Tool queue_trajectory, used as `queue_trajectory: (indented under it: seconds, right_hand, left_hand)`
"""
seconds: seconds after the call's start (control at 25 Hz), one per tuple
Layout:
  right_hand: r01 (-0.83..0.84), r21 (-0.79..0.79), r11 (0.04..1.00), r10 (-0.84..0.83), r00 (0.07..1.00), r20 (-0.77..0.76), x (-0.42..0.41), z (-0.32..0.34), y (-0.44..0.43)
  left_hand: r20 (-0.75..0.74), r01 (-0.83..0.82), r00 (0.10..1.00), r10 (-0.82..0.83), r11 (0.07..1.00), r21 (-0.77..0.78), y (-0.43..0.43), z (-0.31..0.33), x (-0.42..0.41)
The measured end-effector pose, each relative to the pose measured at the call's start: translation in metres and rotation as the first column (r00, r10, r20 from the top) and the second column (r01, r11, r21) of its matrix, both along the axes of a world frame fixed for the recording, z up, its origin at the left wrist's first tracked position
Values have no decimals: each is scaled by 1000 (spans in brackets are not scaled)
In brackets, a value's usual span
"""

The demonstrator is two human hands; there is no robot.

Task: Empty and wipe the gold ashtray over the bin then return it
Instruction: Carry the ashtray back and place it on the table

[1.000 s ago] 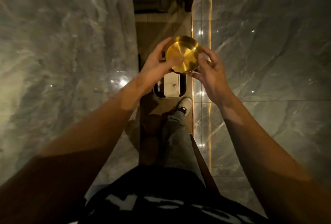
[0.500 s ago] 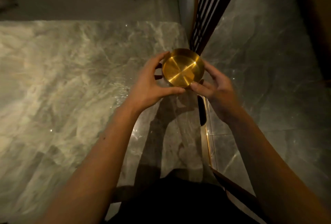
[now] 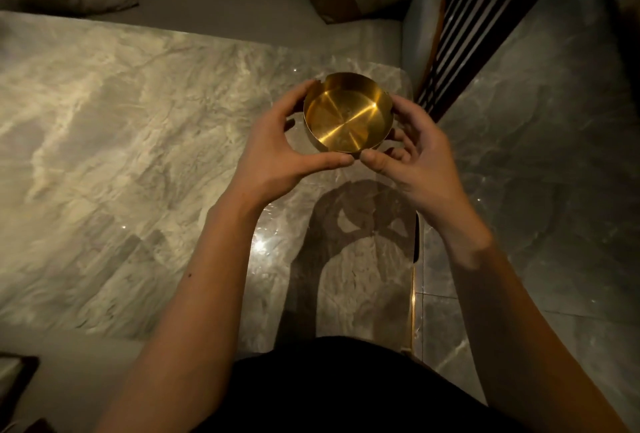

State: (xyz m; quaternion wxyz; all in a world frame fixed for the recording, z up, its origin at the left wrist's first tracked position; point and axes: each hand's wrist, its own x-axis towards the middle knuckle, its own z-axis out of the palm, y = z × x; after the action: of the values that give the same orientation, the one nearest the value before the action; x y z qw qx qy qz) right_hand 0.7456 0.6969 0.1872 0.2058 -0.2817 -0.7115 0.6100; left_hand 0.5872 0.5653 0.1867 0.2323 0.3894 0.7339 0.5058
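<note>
Ashtray (image 3: 347, 113) upright, bowl looks clean | above marble table (image 3: 121, 162) corner, 1 o'clock | left hand (image 3: 277, 152) and right hand (image 3: 415, 155) fingers clasp its wall | left: set down

No text, label, brand, number or sign can be read anywhere in the frame.
</note>
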Motion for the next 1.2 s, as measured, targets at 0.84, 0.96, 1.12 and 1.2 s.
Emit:
queue_trajectory:
  seconds: [0.84,0.96,1.12,1.2]
  right_hand:
    - [-21,343,939,-29,990,140,-257,1,-247]
    - [-42,333,942,4,994,112,-259,-4,-258]
    - [-158,316,936,130,986,109,-269,-8,-270]
    - [-186,311,932,163,982,97,-277,-8,-279]
  left_hand:
    - [27,2,1000,-2,1000,-6,-251,-13,-259]
    - [3,-31,999,32,999,-9,-270,-9,-256]
    - [-31,-134,991,132,990,-54,-300,-5,-249]
    - [-48,-177,984,174,981,-73,-313,-1,-251]
